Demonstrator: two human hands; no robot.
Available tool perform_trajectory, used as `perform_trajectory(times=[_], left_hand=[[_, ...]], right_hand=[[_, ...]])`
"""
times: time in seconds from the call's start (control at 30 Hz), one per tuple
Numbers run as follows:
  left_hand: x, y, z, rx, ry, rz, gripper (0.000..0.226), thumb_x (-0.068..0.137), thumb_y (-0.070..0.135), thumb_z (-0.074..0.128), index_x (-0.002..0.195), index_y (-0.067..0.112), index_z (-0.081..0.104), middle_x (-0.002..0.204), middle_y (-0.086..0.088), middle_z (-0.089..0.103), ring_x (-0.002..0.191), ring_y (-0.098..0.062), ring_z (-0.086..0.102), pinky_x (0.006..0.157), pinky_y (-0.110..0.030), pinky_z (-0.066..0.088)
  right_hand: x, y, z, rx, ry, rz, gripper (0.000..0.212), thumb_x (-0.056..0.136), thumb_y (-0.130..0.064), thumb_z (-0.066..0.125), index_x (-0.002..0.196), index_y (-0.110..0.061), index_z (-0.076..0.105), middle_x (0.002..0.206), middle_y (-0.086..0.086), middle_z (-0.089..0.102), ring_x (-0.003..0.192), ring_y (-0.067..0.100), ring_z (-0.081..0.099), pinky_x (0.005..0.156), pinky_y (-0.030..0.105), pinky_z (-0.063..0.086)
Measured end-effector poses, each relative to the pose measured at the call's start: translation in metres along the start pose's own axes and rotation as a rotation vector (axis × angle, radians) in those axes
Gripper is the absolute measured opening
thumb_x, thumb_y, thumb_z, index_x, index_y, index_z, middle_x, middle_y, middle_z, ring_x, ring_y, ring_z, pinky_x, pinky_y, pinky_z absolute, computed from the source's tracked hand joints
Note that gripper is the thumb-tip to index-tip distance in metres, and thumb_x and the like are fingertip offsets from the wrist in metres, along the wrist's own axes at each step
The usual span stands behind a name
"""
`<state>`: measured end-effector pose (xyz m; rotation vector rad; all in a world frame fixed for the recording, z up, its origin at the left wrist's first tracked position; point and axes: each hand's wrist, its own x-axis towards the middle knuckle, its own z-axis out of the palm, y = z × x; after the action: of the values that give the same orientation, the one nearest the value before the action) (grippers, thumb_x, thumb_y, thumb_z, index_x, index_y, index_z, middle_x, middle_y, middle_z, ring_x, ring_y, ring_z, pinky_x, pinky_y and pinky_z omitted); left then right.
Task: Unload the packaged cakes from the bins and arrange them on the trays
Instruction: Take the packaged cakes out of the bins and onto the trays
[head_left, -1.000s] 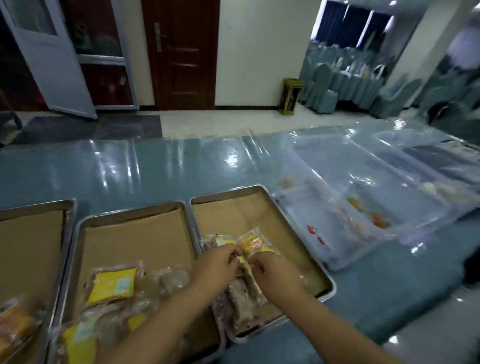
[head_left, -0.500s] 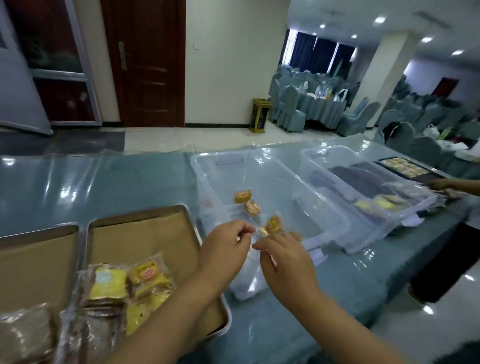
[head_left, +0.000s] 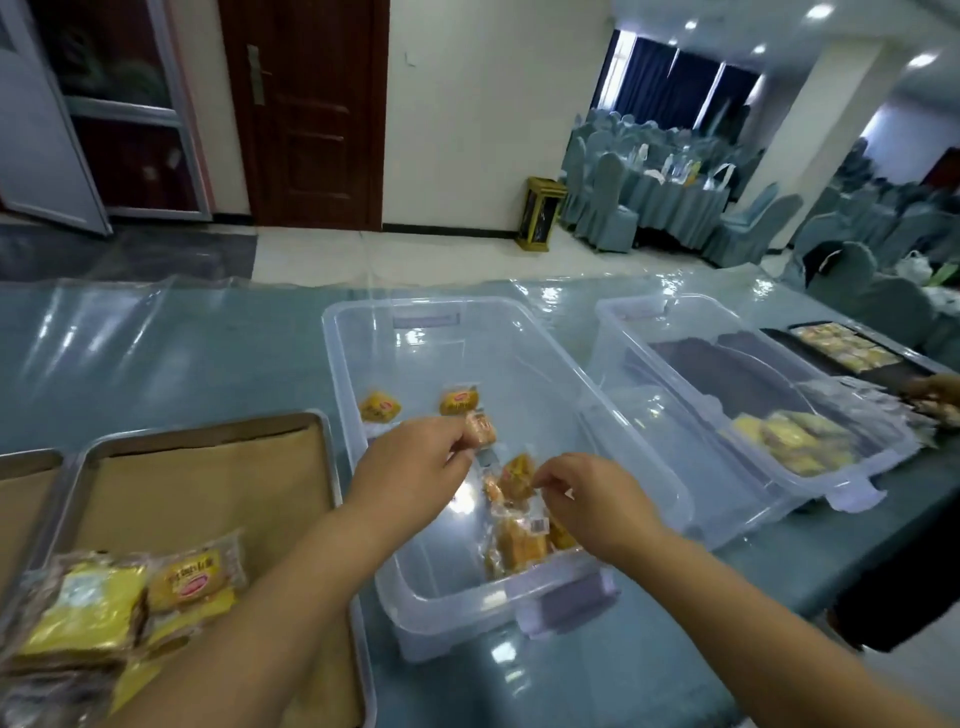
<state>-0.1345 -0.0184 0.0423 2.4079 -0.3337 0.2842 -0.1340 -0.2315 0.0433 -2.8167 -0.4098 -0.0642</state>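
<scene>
Both my hands reach into a clear plastic bin that holds several small packaged cakes. My left hand pinches one orange cake packet at its fingertips. My right hand pinches the wrapper of another cake packet in the middle of the bin. More packets lie near the bin's front wall and two at the back left. A metal tray lined with brown paper sits to the left, with packaged cakes stacked at its near end.
A second clear bin with yellow cakes stands to the right. Beyond it lies a dark tray of cakes, where another person's hand works. Another lined tray sits at far left. Plastic film covers the blue table.
My view swung right from the trays to the bin. Both hands left the cakes on the tray, moved into the bin and took hold of cake packets there.
</scene>
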Motion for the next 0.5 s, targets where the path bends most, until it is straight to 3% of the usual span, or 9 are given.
perform_trajectory(times=[0.17, 0.3, 0.4, 0.5], left_hand=[[0.032, -0.021, 0.004, 0.189, -0.035, 0.041, 0.020, 0.091, 0.029, 0.048, 0.102, 0.023, 0.063, 0.099, 0.003, 0.066, 0.092, -0.019, 0.057, 0.071, -0.035, 0.048], [0.037, -0.036, 0.012, 0.177, -0.103, 0.029, 0.021, 0.090, 0.033, 0.047, 0.104, 0.030, 0.062, 0.101, 0.007, 0.067, 0.094, -0.016, 0.058, 0.074, -0.036, 0.049], [0.037, -0.041, 0.015, 0.173, -0.126, 0.036, 0.023, 0.089, 0.038, 0.045, 0.105, 0.033, 0.061, 0.099, 0.009, 0.067, 0.091, -0.013, 0.058, 0.072, -0.034, 0.049], [0.037, -0.043, 0.015, 0.158, -0.121, 0.017, 0.026, 0.089, 0.042, 0.044, 0.107, 0.032, 0.061, 0.099, 0.010, 0.067, 0.089, -0.011, 0.058, 0.072, -0.033, 0.050]], right_hand=[[0.063, 0.023, 0.019, -0.208, -0.356, -0.176, 0.022, 0.089, -0.027, 0.056, 0.109, -0.028, 0.065, 0.109, -0.004, 0.065, 0.095, 0.019, 0.060, 0.078, 0.029, 0.050], [0.098, 0.029, 0.055, -0.378, -0.533, -0.320, 0.033, 0.089, -0.018, 0.053, 0.120, -0.030, 0.059, 0.118, 0.000, 0.061, 0.104, 0.023, 0.057, 0.084, 0.031, 0.047], [0.110, 0.031, 0.078, -0.513, -0.692, -0.474, 0.046, 0.086, -0.014, 0.055, 0.129, -0.029, 0.051, 0.131, 0.003, 0.054, 0.118, 0.027, 0.049, 0.100, 0.044, 0.040], [0.118, 0.034, 0.092, -0.686, -0.813, -0.709, 0.058, 0.085, -0.016, 0.061, 0.139, -0.023, 0.041, 0.139, 0.010, 0.046, 0.125, 0.033, 0.043, 0.104, 0.052, 0.035]])
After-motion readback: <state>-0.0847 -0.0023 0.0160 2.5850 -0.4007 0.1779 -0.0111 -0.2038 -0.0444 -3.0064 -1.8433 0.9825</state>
